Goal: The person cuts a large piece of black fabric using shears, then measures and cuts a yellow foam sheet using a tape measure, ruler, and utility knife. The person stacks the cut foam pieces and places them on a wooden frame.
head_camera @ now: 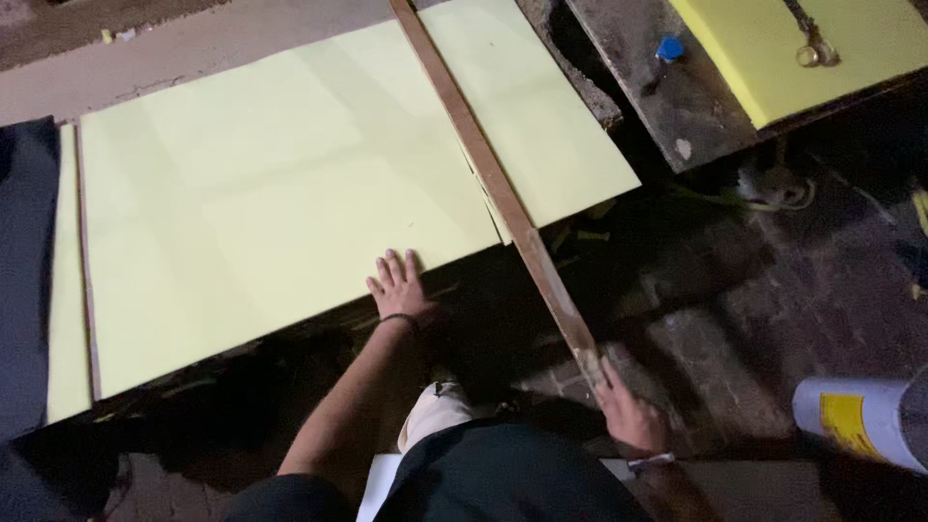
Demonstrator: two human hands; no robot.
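A large pale yellow sheet (261,193) lies flat across a low work surface. My left hand (398,288) rests palm down on its near edge, fingers spread, holding nothing. A long narrow wooden strip (493,184) runs diagonally over the sheet from the top centre toward me. My right hand (628,414) grips the strip's near end, below the sheet's edge. Right of the strip lies a second portion of yellow sheet (541,116).
A dark worn bench (677,106) at the upper right carries another yellow sheet (822,48), a blue cap (669,48) and a metal ring tool (812,48). A white and yellow roll (860,418) lies at the right. Dark fabric (24,271) borders the left. Brick floor below.
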